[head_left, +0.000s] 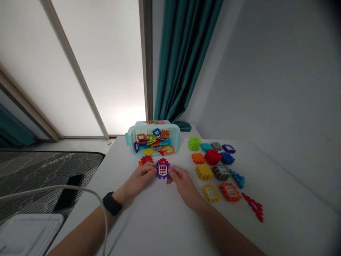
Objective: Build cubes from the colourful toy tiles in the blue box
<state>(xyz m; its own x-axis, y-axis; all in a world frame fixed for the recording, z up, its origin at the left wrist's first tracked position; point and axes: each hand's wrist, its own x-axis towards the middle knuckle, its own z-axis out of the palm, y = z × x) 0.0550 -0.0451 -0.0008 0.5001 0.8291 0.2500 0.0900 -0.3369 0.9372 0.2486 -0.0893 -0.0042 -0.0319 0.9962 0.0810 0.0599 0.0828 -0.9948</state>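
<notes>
A purple toothed building piece (162, 171) with a white window grid is pinched between my two hands, just above the white table. My left hand (144, 174), with a black watch on its wrist, grips the left edge. On the right edge are the thumb and fingers of my right hand (182, 179). A red toothed piece (163, 161) shows right behind the purple one; I cannot tell whether they are joined. Close beyond my left hand lie red and orange pieces (146, 159). A pale turquoise bin (176, 138) farther back holds many mixed pieces.
Right of my hands, pieces are sorted by colour: a green stack (194, 143), red stack (212, 156), yellow stack (204, 172), orange window piece (230, 192) and red strip (254, 206). A white cable (80, 188) crosses my left forearm. A white lid (32, 231) lies lower left.
</notes>
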